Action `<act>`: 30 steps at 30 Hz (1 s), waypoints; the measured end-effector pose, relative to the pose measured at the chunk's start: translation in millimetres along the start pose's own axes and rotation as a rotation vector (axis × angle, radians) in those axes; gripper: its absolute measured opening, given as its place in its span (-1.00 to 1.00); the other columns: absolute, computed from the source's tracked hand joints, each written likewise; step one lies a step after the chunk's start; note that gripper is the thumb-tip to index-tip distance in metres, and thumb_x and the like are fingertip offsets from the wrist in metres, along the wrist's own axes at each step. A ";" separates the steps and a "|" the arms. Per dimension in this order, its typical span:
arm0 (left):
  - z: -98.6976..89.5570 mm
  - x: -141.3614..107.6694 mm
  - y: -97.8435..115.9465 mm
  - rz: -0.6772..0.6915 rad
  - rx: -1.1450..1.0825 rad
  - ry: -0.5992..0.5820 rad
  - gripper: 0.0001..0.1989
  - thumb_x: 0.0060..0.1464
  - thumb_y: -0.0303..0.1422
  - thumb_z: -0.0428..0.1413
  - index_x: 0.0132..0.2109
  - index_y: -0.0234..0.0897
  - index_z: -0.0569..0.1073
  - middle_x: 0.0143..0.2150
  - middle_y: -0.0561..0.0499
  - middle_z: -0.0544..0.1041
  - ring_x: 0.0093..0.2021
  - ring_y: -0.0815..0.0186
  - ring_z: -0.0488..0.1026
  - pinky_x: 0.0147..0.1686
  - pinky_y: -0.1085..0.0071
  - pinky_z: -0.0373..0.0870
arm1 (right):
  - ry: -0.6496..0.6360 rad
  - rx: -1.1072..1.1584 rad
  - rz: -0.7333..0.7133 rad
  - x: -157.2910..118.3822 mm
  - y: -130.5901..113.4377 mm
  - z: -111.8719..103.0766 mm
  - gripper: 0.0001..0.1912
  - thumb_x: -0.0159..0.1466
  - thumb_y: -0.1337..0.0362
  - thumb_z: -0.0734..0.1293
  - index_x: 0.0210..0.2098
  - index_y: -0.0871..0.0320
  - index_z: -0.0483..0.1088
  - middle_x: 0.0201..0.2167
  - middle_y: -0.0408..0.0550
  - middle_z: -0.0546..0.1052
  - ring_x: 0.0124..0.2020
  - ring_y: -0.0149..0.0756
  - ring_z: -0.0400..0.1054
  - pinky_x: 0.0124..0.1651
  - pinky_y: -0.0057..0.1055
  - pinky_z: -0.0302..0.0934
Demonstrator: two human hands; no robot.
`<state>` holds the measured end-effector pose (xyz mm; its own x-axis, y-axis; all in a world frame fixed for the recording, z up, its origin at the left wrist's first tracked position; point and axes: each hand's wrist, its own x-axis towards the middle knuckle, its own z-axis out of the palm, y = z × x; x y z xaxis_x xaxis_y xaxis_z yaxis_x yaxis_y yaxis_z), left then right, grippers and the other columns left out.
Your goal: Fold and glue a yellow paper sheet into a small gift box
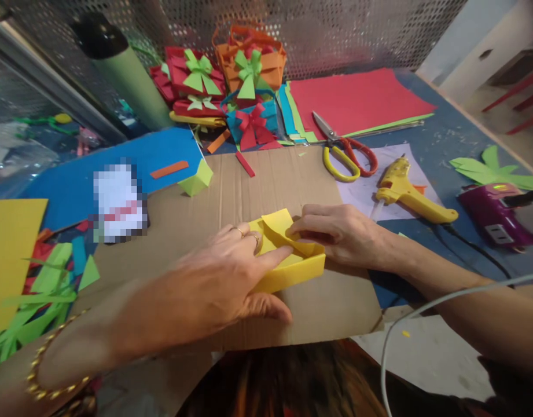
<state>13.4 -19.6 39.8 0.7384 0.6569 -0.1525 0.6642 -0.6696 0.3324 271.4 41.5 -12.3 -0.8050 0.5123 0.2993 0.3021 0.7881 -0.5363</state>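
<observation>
A small open box of folded yellow paper (294, 275) rests on a sheet of brown cardboard (183, 214) in front of me. My left hand (223, 269) is closed over its left side, with the index finger inside the box and the thumb outside the front wall. At the right end, the bent fingers of my right hand (348, 234) pinch a yellow flap that leans into the box. My right fingertips are partly hidden behind the paper.
Scissors (342, 147) and a yellow glue gun (405, 191) with its cord lie to the right. Decorated paper bags (249, 63), red paper sheets (357, 101) and a green bottle (127, 75) stand or lie behind. Green scraps (44, 289) lie left. A white cable (388, 347) crosses my right forearm.
</observation>
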 end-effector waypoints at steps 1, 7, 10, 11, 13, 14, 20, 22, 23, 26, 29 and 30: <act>-0.3 -4.8 -0.1 -0.001 -0.007 0.006 -0.23 0.27 0.27 -0.20 0.39 -0.05 0.32 0.04 -0.15 0.53 0.10 -0.01 0.44 0.00 0.12 0.39 | -0.002 -0.002 0.004 -0.3 0.0 0.5 -0.78 0.46 0.39 0.20 -0.09 0.20 0.50 -0.33 -0.07 0.48 -0.40 -0.43 0.34 -0.36 -0.49 0.15; 2.7 -21.5 0.8 0.061 -0.004 0.125 -0.15 0.34 0.19 -0.21 0.47 -0.39 0.07 0.05 -0.25 0.58 -0.01 0.04 0.52 -0.02 0.13 0.44 | 0.003 -0.008 0.004 -1.4 -2.6 2.6 -0.78 0.44 0.40 0.21 -0.06 0.22 0.48 -0.32 -0.06 0.48 -0.43 -0.44 0.33 -0.38 -0.49 0.16; 4.6 -21.6 -0.6 0.010 -0.054 0.184 -0.14 0.35 0.18 -0.21 0.40 -0.53 0.12 -0.01 -0.27 0.61 -0.06 0.07 0.55 -0.06 0.17 0.46 | -0.012 -0.083 -0.004 -1.1 -4.2 2.0 -0.77 0.46 0.37 0.18 -0.09 0.21 0.48 -0.34 -0.07 0.47 -0.44 -0.43 0.33 -0.39 -0.49 0.15; 4.6 -21.1 -1.4 -0.023 -0.082 0.192 -0.15 0.34 0.19 -0.22 0.37 -0.53 0.17 -0.02 -0.26 0.62 -0.08 0.08 0.55 -0.10 0.18 0.47 | -0.018 -0.109 -0.004 -0.9 -4.7 1.7 -0.77 0.47 0.35 0.18 -0.09 0.21 0.48 -0.35 -0.07 0.47 -0.45 -0.43 0.33 -0.40 -0.49 0.15; 3.9 -19.7 -3.6 -0.098 -0.147 0.206 -0.19 0.34 0.20 -0.24 0.28 -0.47 0.29 -0.04 -0.23 0.62 -0.10 0.09 0.55 -0.15 0.21 0.46 | -0.024 -0.155 -0.003 -0.8 -5.4 1.2 -0.77 0.47 0.34 0.18 -0.10 0.20 0.47 -0.35 -0.08 0.47 -0.46 -0.44 0.33 -0.41 -0.50 0.15; 3.5 -18.7 -5.2 -0.128 -0.188 0.210 -0.22 0.34 0.20 -0.26 0.22 -0.43 0.36 -0.05 -0.21 0.63 -0.11 0.10 0.55 -0.16 0.22 0.45 | -0.023 -0.173 -0.006 -1.0 -5.6 1.2 -0.76 0.47 0.34 0.17 -0.10 0.19 0.47 -0.35 -0.08 0.47 -0.47 -0.45 0.32 -0.41 -0.50 0.15; 6.5 -9.4 -18.3 -0.107 -0.469 0.238 -0.31 0.42 0.11 -0.32 -0.07 -0.28 0.53 -0.30 0.00 0.54 -0.26 0.29 0.42 -0.27 0.36 0.34 | -0.013 -0.249 -0.008 -3.4 -5.9 4.6 -0.71 0.47 0.36 0.15 -0.01 0.20 0.49 -0.36 -0.08 0.47 -0.47 -0.41 0.34 -0.45 -0.47 0.13; 8.6 -8.0 -20.0 -0.074 -0.485 0.225 -0.29 0.43 0.10 -0.33 -0.21 -0.27 0.53 -0.36 0.01 0.48 -0.28 0.29 0.37 -0.25 0.35 0.31 | -0.011 -0.252 -0.006 -3.8 -6.1 5.6 -0.69 0.47 0.36 0.16 0.04 0.19 0.49 -0.38 -0.09 0.46 -0.48 -0.41 0.34 -0.46 -0.46 0.12; 9.4 -8.2 -19.9 -0.072 -0.486 0.209 -0.28 0.43 0.11 -0.34 -0.26 -0.27 0.52 -0.36 0.00 0.47 -0.27 0.29 0.35 -0.23 0.34 0.30 | -0.012 -0.250 -0.006 -3.9 -6.2 5.8 -0.69 0.47 0.36 0.17 0.06 0.19 0.49 -0.38 -0.09 0.46 -0.48 -0.41 0.34 -0.46 -0.46 0.11; 10.3 -10.8 -16.8 -0.125 -0.480 0.151 -0.25 0.38 0.18 -0.34 -0.27 -0.26 0.51 -0.31 -0.02 0.44 -0.24 0.26 0.34 -0.20 0.29 0.29 | -0.014 -0.258 -0.012 -4.5 -5.7 6.5 -0.69 0.49 0.30 0.17 0.07 0.17 0.49 -0.38 -0.09 0.46 -0.50 -0.42 0.33 -0.46 -0.46 0.12; 9.9 -13.3 -12.4 -0.177 -0.430 0.122 -0.22 0.34 0.21 -0.37 -0.23 -0.26 0.53 -0.27 -0.06 0.44 -0.23 0.22 0.33 -0.18 0.25 0.29 | -0.005 -0.271 -0.024 -5.9 -4.3 7.3 -0.67 0.51 0.24 0.14 0.08 0.17 0.47 -0.38 -0.09 0.46 -0.50 -0.40 0.34 -0.46 -0.45 0.12; 9.6 -13.6 -11.1 -0.181 -0.404 0.127 -0.20 0.34 0.21 -0.38 -0.22 -0.27 0.54 -0.25 -0.08 0.44 -0.21 0.20 0.33 -0.17 0.23 0.29 | -0.005 -0.271 -0.025 -6.4 -3.8 7.6 -0.66 0.51 0.24 0.13 0.08 0.18 0.47 -0.38 -0.09 0.46 -0.50 -0.39 0.35 -0.46 -0.44 0.12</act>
<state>-2.9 -24.4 29.3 0.5778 0.8051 -0.1344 0.6642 -0.3681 0.6506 271.5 32.6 -18.2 -0.8164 0.4901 0.3054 0.4069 0.8635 -0.2978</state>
